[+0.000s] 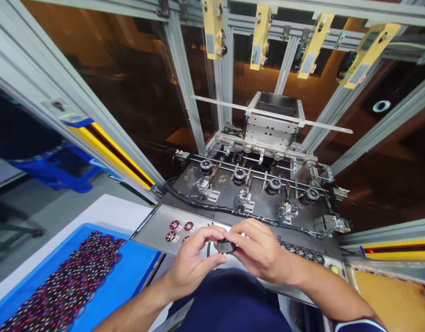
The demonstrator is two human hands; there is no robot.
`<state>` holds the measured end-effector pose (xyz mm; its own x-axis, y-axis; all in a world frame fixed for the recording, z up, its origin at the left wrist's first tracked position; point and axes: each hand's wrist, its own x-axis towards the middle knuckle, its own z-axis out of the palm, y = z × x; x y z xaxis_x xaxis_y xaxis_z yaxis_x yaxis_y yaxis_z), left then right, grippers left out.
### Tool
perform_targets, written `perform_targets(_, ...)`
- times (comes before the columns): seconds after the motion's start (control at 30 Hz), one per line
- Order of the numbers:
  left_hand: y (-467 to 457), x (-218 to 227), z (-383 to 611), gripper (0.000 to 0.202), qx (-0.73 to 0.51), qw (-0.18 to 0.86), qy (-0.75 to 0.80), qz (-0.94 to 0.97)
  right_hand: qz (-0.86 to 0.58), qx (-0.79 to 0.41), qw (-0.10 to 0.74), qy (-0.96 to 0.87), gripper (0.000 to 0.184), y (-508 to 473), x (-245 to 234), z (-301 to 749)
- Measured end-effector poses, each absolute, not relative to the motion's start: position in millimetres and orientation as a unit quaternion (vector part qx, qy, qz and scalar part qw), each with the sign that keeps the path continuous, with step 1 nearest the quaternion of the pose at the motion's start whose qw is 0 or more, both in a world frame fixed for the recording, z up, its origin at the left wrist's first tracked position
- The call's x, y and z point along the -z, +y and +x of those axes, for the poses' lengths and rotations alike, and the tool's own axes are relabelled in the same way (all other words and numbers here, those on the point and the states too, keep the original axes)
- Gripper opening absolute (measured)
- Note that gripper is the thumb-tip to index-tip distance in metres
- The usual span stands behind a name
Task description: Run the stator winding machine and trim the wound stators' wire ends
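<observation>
Close in front of my body, both hands meet around a small dark cylindrical metal part [227,246]. My left hand [190,263] grips its left side between thumb and fingers. My right hand [259,251] has its fingertips on the upper right of the same part; its inner side is hidden. Just left of my hands, several red-and-silver round coil parts [174,225] lie on the metal front panel [150,230]. To the right, a row of dark round parts [302,253] sits along the panel, partly behind my right forearm.
A blue tray [129,272] at lower left holds many round coil parts [67,281]. Ahead, the machine bed [222,184] carries several round fixtures [239,174] and small clamps. Yellow sensor bars [112,154] line the frame posts; yellow units [316,46] hang above.
</observation>
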<state>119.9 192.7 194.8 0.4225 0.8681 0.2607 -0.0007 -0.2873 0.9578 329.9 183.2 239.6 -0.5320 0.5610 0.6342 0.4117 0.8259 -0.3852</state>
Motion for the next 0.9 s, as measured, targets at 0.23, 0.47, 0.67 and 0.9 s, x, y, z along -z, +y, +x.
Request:
perform_targets(0.23, 185, -190, 124, 0.020, -0.433, 0.467, 0.360, 0.682, -0.319, -0.196, 0.409, -0.832, 0.033, 171, -232, 342)
perform_targets(0.47, 188, -199, 114, 0.030, -0.354, 0.302, 0.257, 0.847, -0.256, -0.504, 0.288, -0.773, 0.017, 189, -237, 367)
perform_targets(0.67, 189, -192, 117, 0.036, -0.309, 0.299, 0.243, 0.870, -0.148, -0.585, 0.237, -0.761, 0.015, 198, -221, 368)
perform_targets(0.9, 184, -146, 85, 0.051, -0.287, 0.383, 0.440, 0.760, -0.454, -0.364, 0.149, -0.799, 0.023, 256, -233, 508)
